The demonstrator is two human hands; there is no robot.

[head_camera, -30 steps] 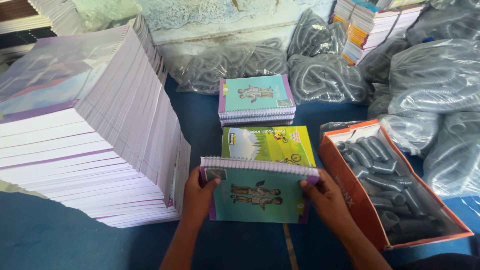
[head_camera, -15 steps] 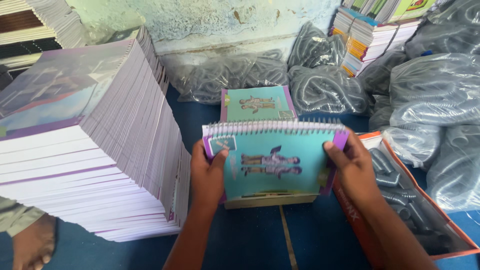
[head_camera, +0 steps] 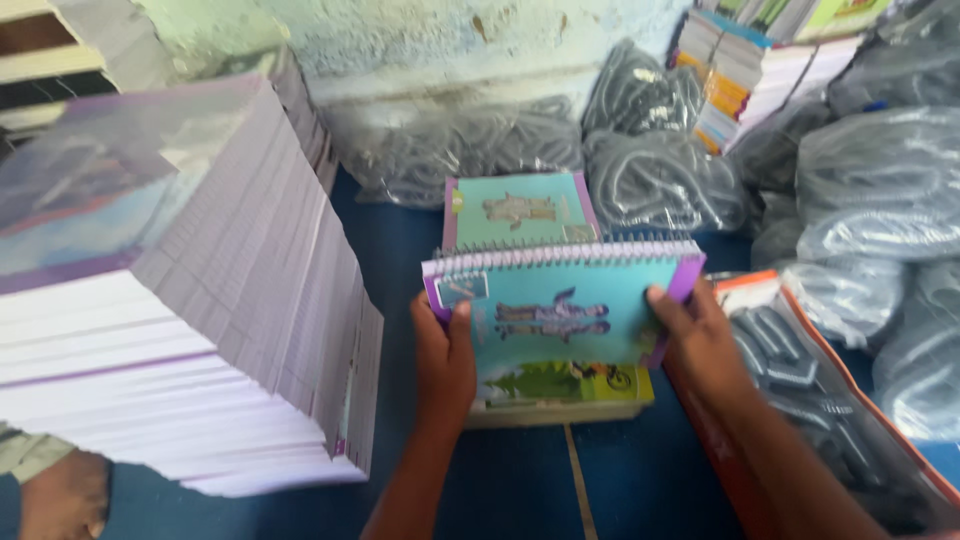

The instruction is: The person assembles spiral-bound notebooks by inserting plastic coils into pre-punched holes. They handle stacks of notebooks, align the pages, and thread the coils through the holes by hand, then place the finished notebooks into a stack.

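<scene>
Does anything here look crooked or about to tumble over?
Yes, the tall stack of covers at the left leans and fans out sideways, its sheets stepped instead of squared. The spiral notebook, held by the left hand and right hand, looks fine.

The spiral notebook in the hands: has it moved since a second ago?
Yes. The spiral notebook, held by the left hand and right hand, has been lifted off the small stack and now overlaps the rear stack.
</scene>
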